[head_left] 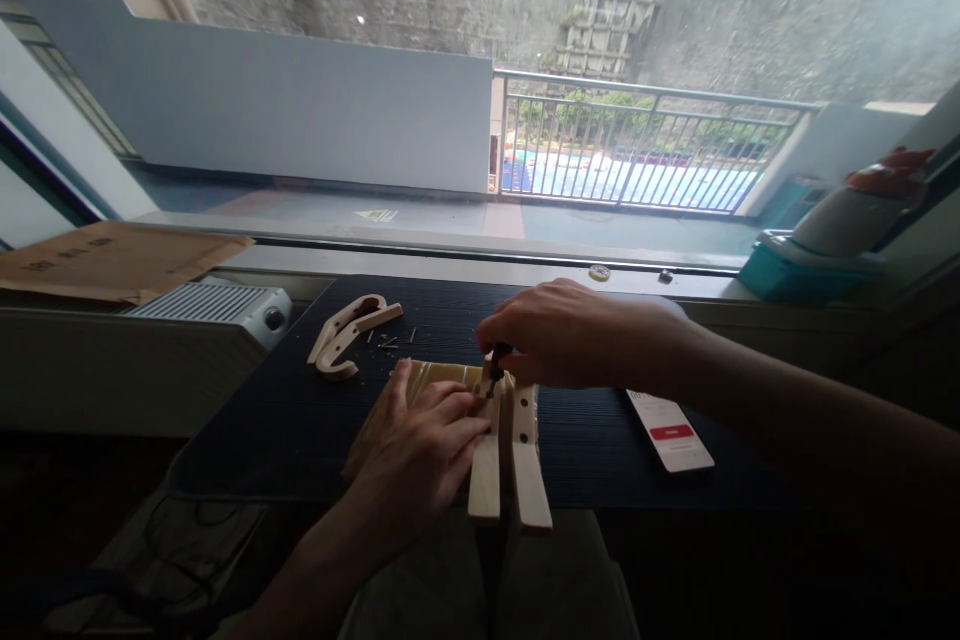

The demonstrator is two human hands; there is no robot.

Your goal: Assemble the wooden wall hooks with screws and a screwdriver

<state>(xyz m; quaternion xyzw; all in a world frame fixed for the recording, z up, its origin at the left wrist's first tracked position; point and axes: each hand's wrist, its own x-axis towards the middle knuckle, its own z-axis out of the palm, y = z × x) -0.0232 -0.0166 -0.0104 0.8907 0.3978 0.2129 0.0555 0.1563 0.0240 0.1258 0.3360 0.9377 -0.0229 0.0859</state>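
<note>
My right hand [551, 335] is closed around a short dark-handled screwdriver [498, 358], held upright. Its tip points down at a pale wooden bracket [485, 480] that lies on a yellowish-brown board [431, 372]. Spread fingers of my left hand [431, 435] press flat on the board, with the fingertips against the bracket's edge beside the screwdriver tip. Whether a screw sits under the tip is too small to tell. A second wooden bracket [529, 480] with dark holes lies just to the right, its bent end jutting past the table's front edge.
Curved wooden hooks [349, 345] and several loose screws [388, 342] lie at the back left of the dark table [277, 420]. To the right is a phone [671, 432]. A white heater [217, 310] with cardboard [112, 260] stands left; a teal box [806, 270] sits on the sill.
</note>
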